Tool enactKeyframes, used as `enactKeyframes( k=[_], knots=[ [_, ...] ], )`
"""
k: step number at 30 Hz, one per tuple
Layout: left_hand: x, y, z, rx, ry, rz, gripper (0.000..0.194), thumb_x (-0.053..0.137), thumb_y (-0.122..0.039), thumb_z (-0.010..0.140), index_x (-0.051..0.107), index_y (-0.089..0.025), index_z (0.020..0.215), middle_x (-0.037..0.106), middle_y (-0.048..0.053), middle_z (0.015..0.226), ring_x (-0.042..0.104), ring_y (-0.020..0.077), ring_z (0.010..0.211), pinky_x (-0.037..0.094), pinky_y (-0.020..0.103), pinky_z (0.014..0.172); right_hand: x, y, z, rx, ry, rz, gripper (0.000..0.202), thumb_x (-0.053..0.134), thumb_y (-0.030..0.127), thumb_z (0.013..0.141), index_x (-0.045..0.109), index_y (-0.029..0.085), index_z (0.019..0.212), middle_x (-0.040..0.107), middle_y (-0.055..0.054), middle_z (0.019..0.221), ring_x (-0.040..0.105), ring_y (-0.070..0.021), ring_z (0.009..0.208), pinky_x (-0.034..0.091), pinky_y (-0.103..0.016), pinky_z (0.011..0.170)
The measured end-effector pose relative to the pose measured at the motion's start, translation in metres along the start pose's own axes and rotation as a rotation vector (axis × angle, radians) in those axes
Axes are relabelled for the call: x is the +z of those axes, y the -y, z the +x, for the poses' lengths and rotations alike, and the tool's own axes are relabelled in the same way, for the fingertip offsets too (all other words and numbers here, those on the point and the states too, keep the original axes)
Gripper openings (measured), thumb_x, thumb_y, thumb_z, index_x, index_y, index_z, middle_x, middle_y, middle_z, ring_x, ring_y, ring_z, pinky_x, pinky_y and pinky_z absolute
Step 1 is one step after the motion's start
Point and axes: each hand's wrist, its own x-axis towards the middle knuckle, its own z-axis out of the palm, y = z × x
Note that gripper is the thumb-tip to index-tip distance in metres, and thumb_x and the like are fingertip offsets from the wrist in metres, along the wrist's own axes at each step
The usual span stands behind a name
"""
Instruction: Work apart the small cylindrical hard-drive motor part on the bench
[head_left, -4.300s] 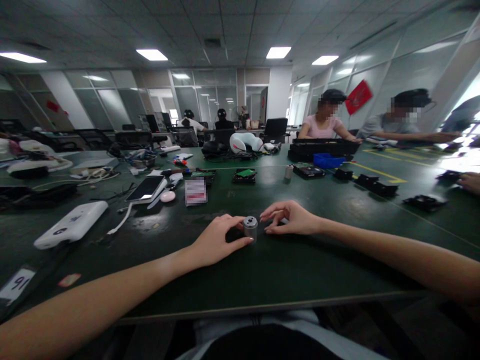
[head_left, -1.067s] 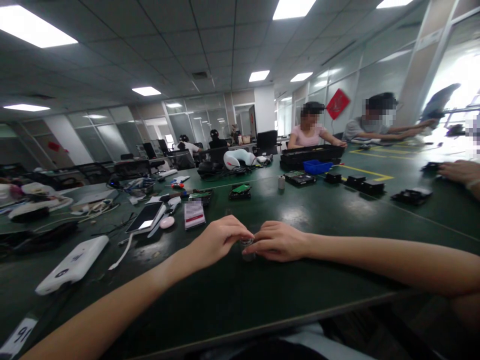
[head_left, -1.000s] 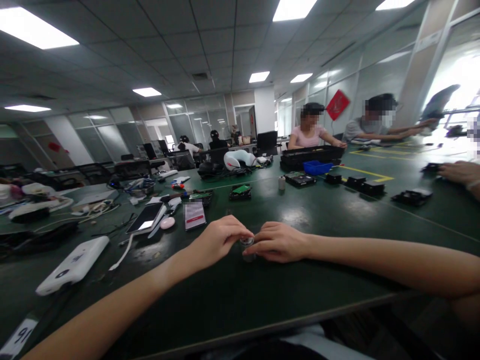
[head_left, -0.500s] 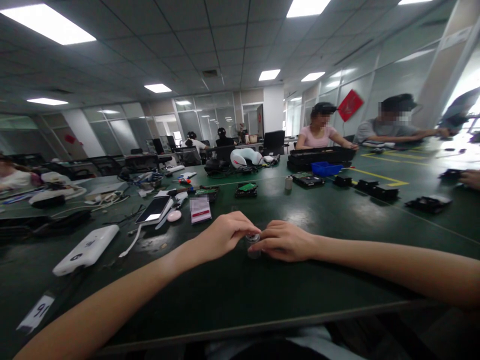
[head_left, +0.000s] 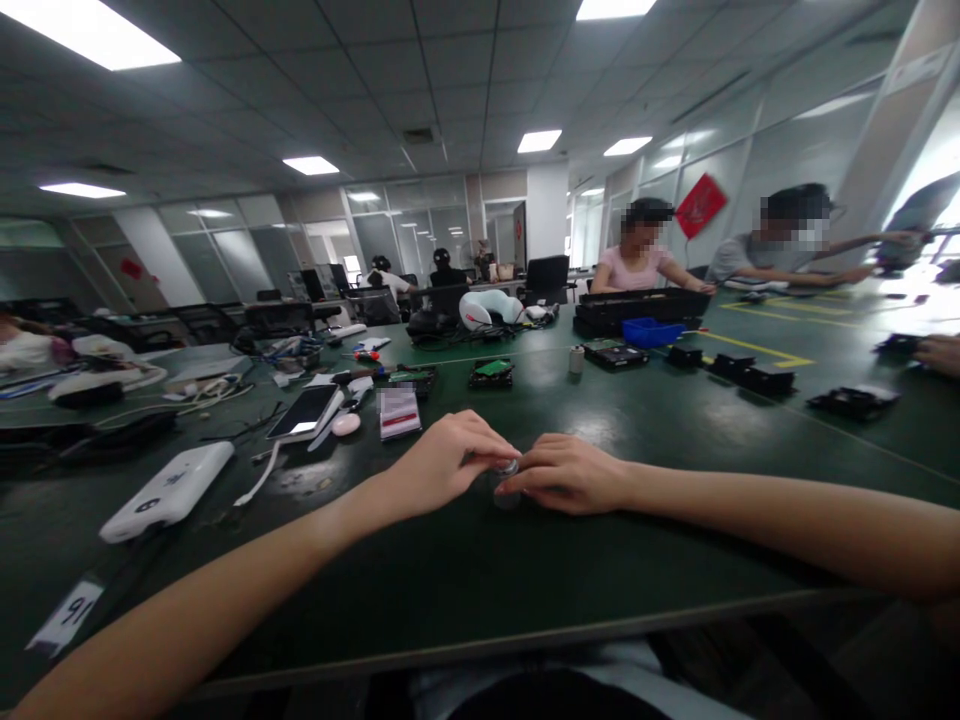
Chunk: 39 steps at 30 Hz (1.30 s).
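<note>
Right hand [head_left: 571, 475] first: the grip has its fingers wrapped on a small grey cylinder [head_left: 506, 499], which stands upright on the dark green surface [head_left: 570, 585], close in front of the person. In comes the left hand [head_left: 446, 460] from the other side, thumb and fingers drawn together right at the cylinder's top; whether they pinch some part there, I cannot tell, the fingertips hide it. The two hands meet over the piece, fingertips just about touching.

Moving outward, and just beyond the left hand lies a white-and-red card [head_left: 400, 420]. Left of it, a pink rounded object [head_left: 346, 424], then a phone [head_left: 304, 410] with a dark screen, and nearer the person a white case-like device [head_left: 166, 490].

Straight ahead, a green circuit board [head_left: 492, 369] sits on a dark part, and a second, pale cylinder [head_left: 576, 360] stands to its right, near a blue tray [head_left: 652, 332]. A white neck pillow [head_left: 487, 310] rests farther back. Across the surface, a co-worker in pink [head_left: 636, 268] sits behind a long black case [head_left: 637, 310]; another person's hand [head_left: 941, 354] shows at the right edge.
</note>
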Motion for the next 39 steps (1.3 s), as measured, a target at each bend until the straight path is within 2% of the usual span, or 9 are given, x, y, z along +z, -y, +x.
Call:
enactKeyframes(
  k=[6, 10, 14, 22, 26, 31, 35, 37, 39],
  knots=[
    [0.003, 0.001, -0.003, -0.087, -0.034, -0.042, 0.019, 0.063, -0.017, 0.085, 0.072, -0.024, 0.101, 0.073, 0.002, 0.098, 0.062, 0.0175, 0.095, 0.047, 0.029, 0.083, 0.001, -0.001, 0.0, -0.004, 0.002, 0.005, 0.037, 0.047, 0.018, 0.091, 0.053, 0.023, 0.128, 0.065, -0.007, 0.112, 0.06, -0.0171, 0.093, 0.043, -0.03, 0.079],
    [0.003, 0.004, -0.003, -0.182, -0.087, -0.11, 0.03, 0.064, -0.025, 0.086, 0.064, -0.028, 0.115, 0.07, 0.001, 0.109, 0.061, 0.0189, 0.102, 0.046, 0.032, 0.087, 0.002, -0.002, -0.001, 0.003, 0.0, -0.001, 0.038, 0.048, 0.019, 0.091, 0.052, 0.024, 0.129, 0.066, -0.006, 0.107, 0.06, -0.0168, 0.089, 0.043, -0.03, 0.078],
    [0.004, 0.009, -0.002, -0.275, -0.108, -0.194, 0.03, 0.061, -0.029, 0.088, 0.061, -0.027, 0.117, 0.073, 0.001, 0.1, 0.063, 0.0203, 0.101, 0.045, 0.035, 0.09, 0.002, -0.002, -0.002, 0.005, 0.018, 0.004, 0.039, 0.046, 0.018, 0.091, 0.051, 0.025, 0.13, 0.066, -0.006, 0.107, 0.06, -0.0167, 0.089, 0.043, -0.031, 0.079],
    [0.012, 0.008, -0.003, -0.258, -0.128, -0.205, 0.04, 0.077, -0.032, 0.073, 0.063, -0.026, 0.11, 0.075, -0.002, 0.088, 0.064, 0.0226, 0.101, 0.04, 0.038, 0.095, 0.002, -0.003, -0.002, 0.0, 0.022, 0.0, 0.038, 0.047, 0.019, 0.091, 0.051, 0.023, 0.129, 0.066, -0.007, 0.107, 0.059, -0.0169, 0.088, 0.042, -0.031, 0.078],
    [0.012, 0.005, -0.001, -0.259, -0.165, -0.292, 0.033, 0.071, -0.029, 0.079, 0.061, -0.021, 0.109, 0.075, 0.0, 0.087, 0.068, 0.0196, 0.09, 0.044, 0.035, 0.091, 0.004, -0.003, -0.002, 0.002, 0.014, 0.001, 0.04, 0.048, 0.018, 0.09, 0.051, 0.024, 0.13, 0.065, -0.007, 0.109, 0.059, -0.0167, 0.09, 0.042, -0.03, 0.079],
    [-0.004, 0.035, -0.001, -0.308, -0.232, -0.221, 0.036, 0.072, -0.035, 0.077, 0.06, -0.02, 0.108, 0.076, 0.002, 0.087, 0.069, 0.0209, 0.09, 0.045, 0.035, 0.09, 0.004, -0.004, -0.002, 0.008, 0.019, -0.006, 0.041, 0.047, 0.018, 0.09, 0.051, 0.025, 0.13, 0.066, -0.007, 0.106, 0.059, -0.0167, 0.09, 0.042, -0.03, 0.077],
    [0.001, 0.071, -0.01, -0.44, -0.082, -0.24, 0.04, 0.072, -0.037, 0.075, 0.06, -0.018, 0.108, 0.076, 0.003, 0.083, 0.07, 0.0226, 0.087, 0.047, 0.036, 0.087, 0.003, -0.003, -0.002, 0.01, 0.025, -0.008, 0.04, 0.047, 0.018, 0.09, 0.051, 0.025, 0.13, 0.066, -0.006, 0.106, 0.059, -0.0166, 0.089, 0.042, -0.029, 0.077],
    [0.01, 0.081, -0.013, -0.445, 0.004, -0.273, 0.037, 0.072, -0.035, 0.075, 0.062, -0.017, 0.106, 0.076, 0.004, 0.083, 0.071, 0.0222, 0.085, 0.048, 0.035, 0.085, 0.003, -0.003, -0.002, 0.016, 0.03, -0.004, 0.04, 0.046, 0.018, 0.091, 0.051, 0.025, 0.13, 0.065, -0.006, 0.107, 0.059, -0.0166, 0.09, 0.042, -0.03, 0.077],
    [0.017, 0.085, -0.015, -0.436, 0.023, -0.285, 0.039, 0.073, -0.034, 0.073, 0.062, -0.018, 0.107, 0.076, 0.005, 0.088, 0.07, 0.0224, 0.09, 0.048, 0.035, 0.086, 0.003, -0.003, -0.002, 0.016, 0.024, -0.001, 0.04, 0.046, 0.018, 0.091, 0.051, 0.025, 0.129, 0.065, -0.006, 0.108, 0.059, -0.0165, 0.09, 0.042, -0.029, 0.077]
  ],
)
